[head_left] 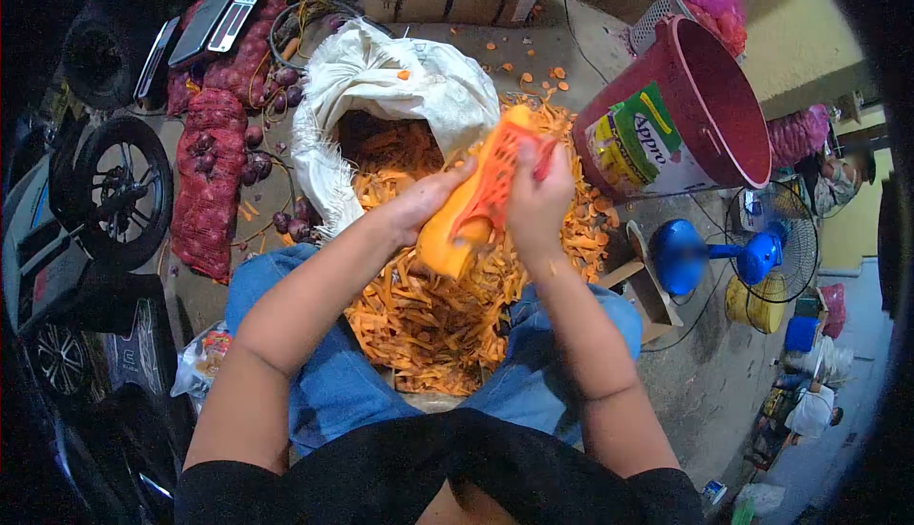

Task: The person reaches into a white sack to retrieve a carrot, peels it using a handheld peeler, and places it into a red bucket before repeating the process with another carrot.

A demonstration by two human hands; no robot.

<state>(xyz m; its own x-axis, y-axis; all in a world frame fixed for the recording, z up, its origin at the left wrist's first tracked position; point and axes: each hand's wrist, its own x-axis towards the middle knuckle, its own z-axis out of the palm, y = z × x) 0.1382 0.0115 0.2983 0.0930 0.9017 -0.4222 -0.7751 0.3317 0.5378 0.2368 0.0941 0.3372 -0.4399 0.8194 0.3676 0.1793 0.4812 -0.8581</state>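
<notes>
My left hand (430,203) is wrapped round a long, thick orange vegetable (444,244) from its left side. In my right hand (541,203) is a red peeler (546,158), small and partly hidden by the fingers. An orange-red perforated plastic piece (497,178) lies along the vegetable between the two hands. Below them a large heap of orange peelings (428,325) spreads between my knees. Behind the heap a white woven sack (395,68) stands with its mouth open, with more peelings inside.
A red bucket (671,106) leans at the right, near a blue fan (678,257) and a cardboard box (647,292). Red net bags of onions (208,182) and a motorcycle wheel (122,192) are at the left. A person (814,411) sits far right.
</notes>
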